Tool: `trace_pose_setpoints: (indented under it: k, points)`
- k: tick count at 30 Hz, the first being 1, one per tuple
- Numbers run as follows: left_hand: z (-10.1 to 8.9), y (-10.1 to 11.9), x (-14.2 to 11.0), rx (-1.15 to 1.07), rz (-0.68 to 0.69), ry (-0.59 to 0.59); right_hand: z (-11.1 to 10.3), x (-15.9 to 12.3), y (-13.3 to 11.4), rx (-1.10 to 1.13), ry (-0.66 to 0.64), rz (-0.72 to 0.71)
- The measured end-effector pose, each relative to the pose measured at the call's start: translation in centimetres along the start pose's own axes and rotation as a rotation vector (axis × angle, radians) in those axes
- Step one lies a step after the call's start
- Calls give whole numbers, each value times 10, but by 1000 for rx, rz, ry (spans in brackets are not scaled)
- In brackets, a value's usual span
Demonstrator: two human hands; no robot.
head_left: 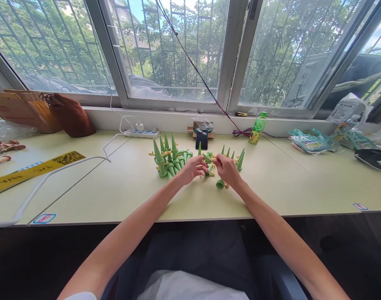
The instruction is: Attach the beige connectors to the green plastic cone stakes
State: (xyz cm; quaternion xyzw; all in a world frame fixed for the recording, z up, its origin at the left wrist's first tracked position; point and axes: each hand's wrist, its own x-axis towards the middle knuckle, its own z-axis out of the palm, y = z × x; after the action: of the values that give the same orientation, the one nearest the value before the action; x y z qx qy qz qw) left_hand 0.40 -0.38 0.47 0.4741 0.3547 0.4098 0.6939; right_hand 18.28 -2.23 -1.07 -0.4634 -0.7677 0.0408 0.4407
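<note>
Pictured pinching a green cone (207, 158) in the right hand (227, 168), close beside the curled left hand (190, 170) of unclear grip, above the desk (121, 191), seemingly midway between clustered cones (159, 157) and sparser cones (240, 160).

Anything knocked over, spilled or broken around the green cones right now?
No spill or break shows. One green cone lies on its side near the right hand, round base facing the camera, while the cones behind stand upright. Possibly deliberate: the left cluster has lying ones too.
</note>
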Motion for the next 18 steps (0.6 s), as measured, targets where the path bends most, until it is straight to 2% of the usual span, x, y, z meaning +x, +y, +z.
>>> trace_pose_setpoints:
  k: [6, 10, 15, 18]
  points:
    - [1, 2, -3, 80, 93, -9, 0, 0, -1, 38, -1, 8]
    - [4, 2, -6, 145, 152, 5, -1, 0, -5, 105, 2, 63]
    - [10, 1, -10, 248, 322, 14, -4, 3, -10, 177, 13, 152]
    - [11, -2, -10, 337, 428, 6, -5, 4, -10, 273, -23, 217]
